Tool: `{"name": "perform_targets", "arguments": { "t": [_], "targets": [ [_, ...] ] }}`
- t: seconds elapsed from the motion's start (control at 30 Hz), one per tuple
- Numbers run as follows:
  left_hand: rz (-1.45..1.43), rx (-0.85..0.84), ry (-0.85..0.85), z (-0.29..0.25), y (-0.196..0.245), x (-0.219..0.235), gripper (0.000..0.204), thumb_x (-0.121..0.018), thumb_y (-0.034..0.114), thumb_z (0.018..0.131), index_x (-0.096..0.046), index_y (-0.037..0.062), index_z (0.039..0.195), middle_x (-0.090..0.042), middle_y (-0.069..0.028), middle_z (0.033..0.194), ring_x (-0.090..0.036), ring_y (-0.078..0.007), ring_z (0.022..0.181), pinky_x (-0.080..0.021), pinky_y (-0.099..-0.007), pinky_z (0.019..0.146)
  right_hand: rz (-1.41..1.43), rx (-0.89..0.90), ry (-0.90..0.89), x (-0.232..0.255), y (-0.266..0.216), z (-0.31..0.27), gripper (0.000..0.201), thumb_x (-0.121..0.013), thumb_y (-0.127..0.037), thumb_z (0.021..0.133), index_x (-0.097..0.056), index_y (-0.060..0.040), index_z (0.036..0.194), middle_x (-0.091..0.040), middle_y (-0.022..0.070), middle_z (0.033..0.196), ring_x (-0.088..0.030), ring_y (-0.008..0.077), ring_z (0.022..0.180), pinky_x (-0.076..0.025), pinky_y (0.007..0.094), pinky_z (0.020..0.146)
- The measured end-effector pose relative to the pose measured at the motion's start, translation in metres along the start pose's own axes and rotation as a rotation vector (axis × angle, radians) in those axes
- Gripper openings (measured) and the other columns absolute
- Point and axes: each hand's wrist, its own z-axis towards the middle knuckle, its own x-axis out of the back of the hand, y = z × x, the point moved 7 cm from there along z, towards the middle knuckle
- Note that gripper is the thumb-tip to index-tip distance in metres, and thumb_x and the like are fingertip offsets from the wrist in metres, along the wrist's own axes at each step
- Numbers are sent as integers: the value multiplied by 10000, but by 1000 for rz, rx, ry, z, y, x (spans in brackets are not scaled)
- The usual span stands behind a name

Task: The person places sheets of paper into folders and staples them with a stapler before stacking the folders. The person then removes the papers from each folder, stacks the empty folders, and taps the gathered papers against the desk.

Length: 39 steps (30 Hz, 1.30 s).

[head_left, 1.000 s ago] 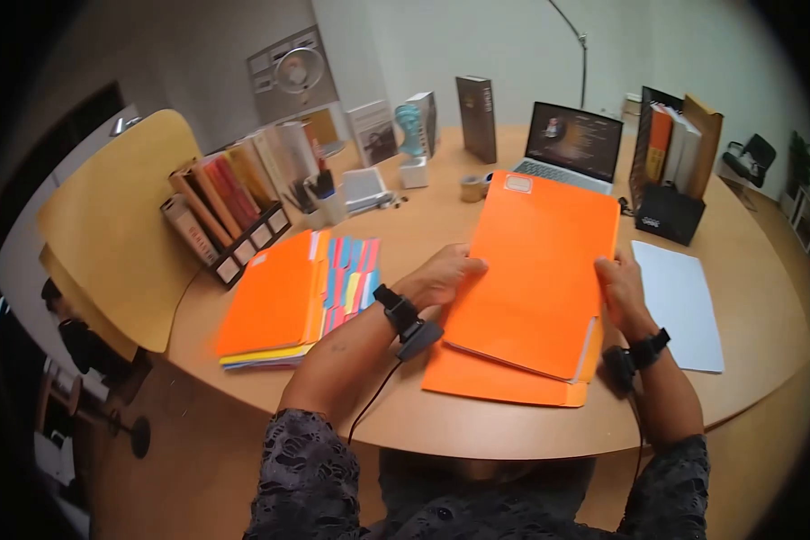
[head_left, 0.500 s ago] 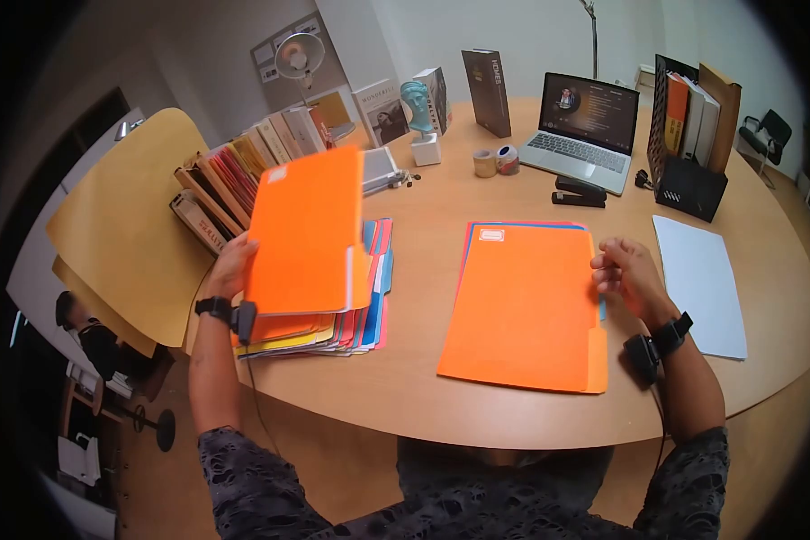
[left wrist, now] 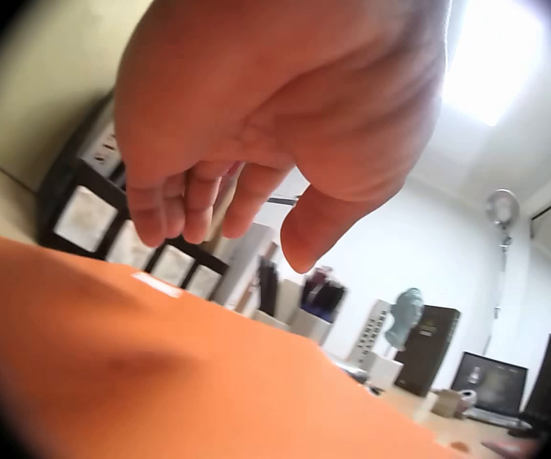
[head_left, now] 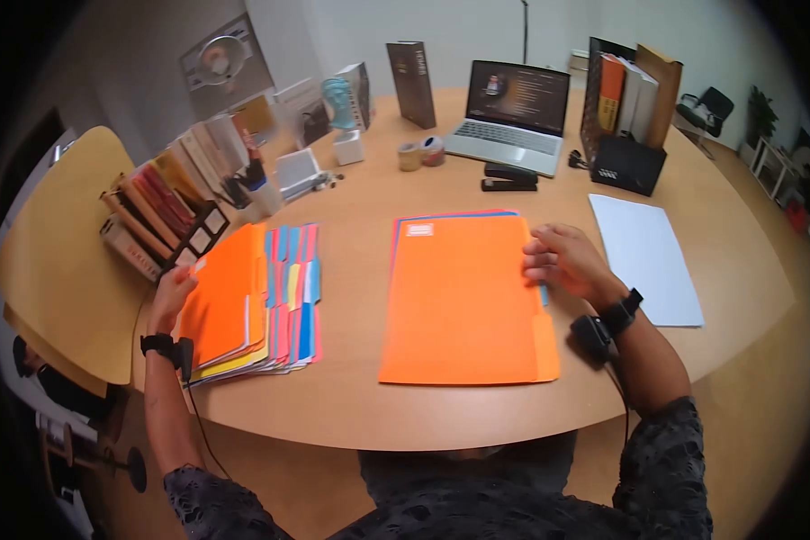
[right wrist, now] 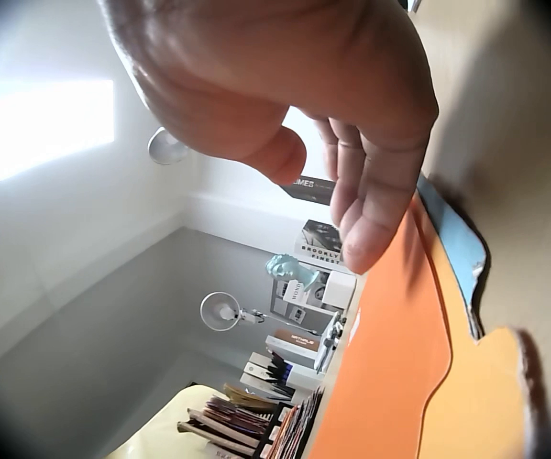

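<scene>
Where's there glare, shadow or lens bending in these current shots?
Head view: fisheye bending, dark corners; left wrist view: white rectangular ceiling light glares top right, soft shadow on the flat orange folder; right wrist view: bright white light panel glares at upper left.

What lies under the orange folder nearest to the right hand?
Beneath the orange folder, reddish and blue edges show at the far side, a light-blue tab at the right; everything else there is covered.

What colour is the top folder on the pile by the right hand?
The top folder is bright orange, best seen in the head view.
</scene>
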Motion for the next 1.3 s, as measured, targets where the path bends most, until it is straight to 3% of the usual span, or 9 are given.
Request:
{"name": "perform_targets", "arguments": {
  "t": [0.17, 0.33, 0.5, 0.73, 0.83, 0.93, 1.03, 1.13, 1.3],
  "targets": [
    [34, -407, -446, -46, 231, -141, 448, -652, 194, 897, -564, -28, 1276, -617, -92, 1151, -588, -200, 1029, -462, -305, 938, 7, 9, -38, 4, 0, 1, 255, -505, -262, 998, -490, -11, 1042, -522, 127, 1012, -601, 211, 848, -595, 382, 719],
    [-23, -520, -804, -75, 315, -264, 476, -686, 266, 877, -570, 16, 1265, -598, -85, 1172, -577, -186, 1021, -461, -335, 925, -45, -16, -16, 13, -4, -3, 335, -533, -289, 969, -469, -6, 1136, -482, 106, 1046, -552, 205, 929, -590, 400, 743],
    [209, -655, -853, -79, 332, -308, 407, -703, 280, 865, -616, -3, 1144, -552, -112, 1206, -533, -242, 1094, -424, -350, 960, -83, -40, 0, 13, -5, -3, 309, -531, -292, 980, -484, -24, 1128, -489, 88, 1026, -538, 201, 935, -574, 428, 758],
    [181, -582, -849, -81, 325, -307, 387, -707, 261, 860, -626, 0, 1133, -526, -129, 1253, -511, -270, 1142, -406, -347, 991, -108, -59, 65, 17, -5, -5, 276, -543, -297, 982, -505, -55, 1109, -487, 77, 1035, -518, 201, 936, -561, 438, 776],
    [-5, -697, -709, -79, 324, -305, 273, -672, 223, 830, -578, -19, 914, -529, -125, 1076, -540, -262, 932, -450, -351, 857, -67, -70, 31, 13, -5, -4, 256, -564, -251, 974, -506, -45, 1113, -502, 65, 1017, -548, 197, 908, -557, 409, 788],
    [-42, -672, -733, -81, 324, -307, 273, -668, 216, 846, -588, -23, 951, -519, -106, 1109, -549, -215, 912, -454, -330, 846, 24, -14, -7, 16, -8, 5, 215, -581, -189, 962, -538, -18, 1085, -551, 59, 999, -590, 175, 882, -548, 346, 786],
    [-257, -410, -965, -86, 325, -316, 344, -667, 211, 887, -619, -40, 1117, -523, -112, 1247, -551, -182, 1082, -442, -307, 942, -69, 85, -91, 7, -20, 12, 212, -576, -152, 961, -571, 20, 1085, -603, 64, 999, -621, 152, 872, -531, 289, 779],
    [-147, -322, -910, -77, 325, -315, 314, -617, 168, 911, -614, -55, 1133, -513, -110, 1267, -559, -154, 1056, -455, -296, 928, -217, 112, -128, -15, -38, 3, 238, -579, -155, 958, -592, 36, 1098, -624, 73, 1013, -618, 135, 882, -516, 269, 777],
    [-749, -304, -563, -11, 312, -314, 448, -566, 133, 919, -494, -13, 1337, -577, -90, 1248, -572, -178, 1076, -451, -312, 950, -88, 255, -294, -73, -74, -15, 342, -487, -284, 1021, -562, -6, 1206, -606, 36, 1081, -593, 122, 958, -510, 306, 811]
  ]
}}
